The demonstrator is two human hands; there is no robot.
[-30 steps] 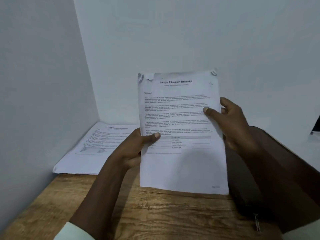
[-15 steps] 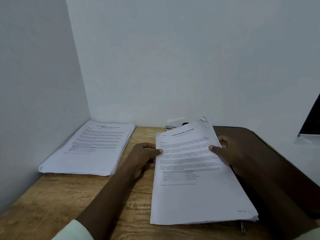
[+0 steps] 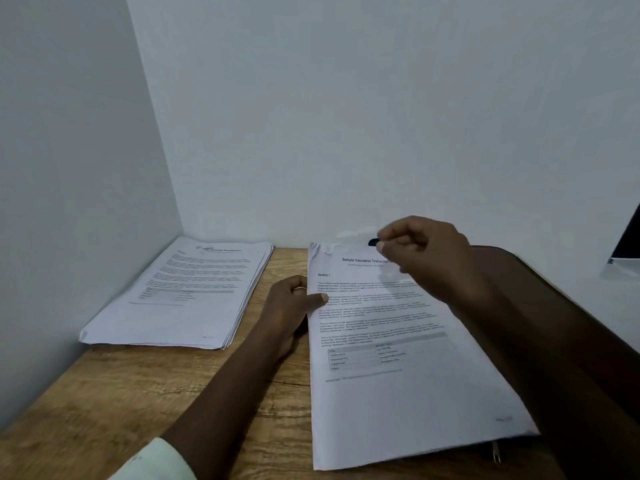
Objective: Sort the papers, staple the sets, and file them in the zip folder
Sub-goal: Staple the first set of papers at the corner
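Pinching the papers' [image 3: 398,393] left edge is the left hand [image 3: 287,306]; right hand's [image 3: 426,258] grip unclear.

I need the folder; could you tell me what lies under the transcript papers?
A dark folder shows past the papers' right edge, zip pull at the front; the rest is covered.

Head cam, worn on me, wide angle. It looks forward and down onto the wooden bench [image 3: 138,393], facing the corner where the left wall [image 3: 69,168] meets the back wall [image 3: 381,116]. Walls fill the upper half, bench the lower. Close in: my forearms enter from the bottom edge, with left hand [image 3: 291,306] and right hand [image 3: 426,258] mid-frame at the transcript set [image 3: 398,386]. Paper stack [image 3: 180,306] sits left, in the corner. The right edge clips something dark [image 3: 628,237].
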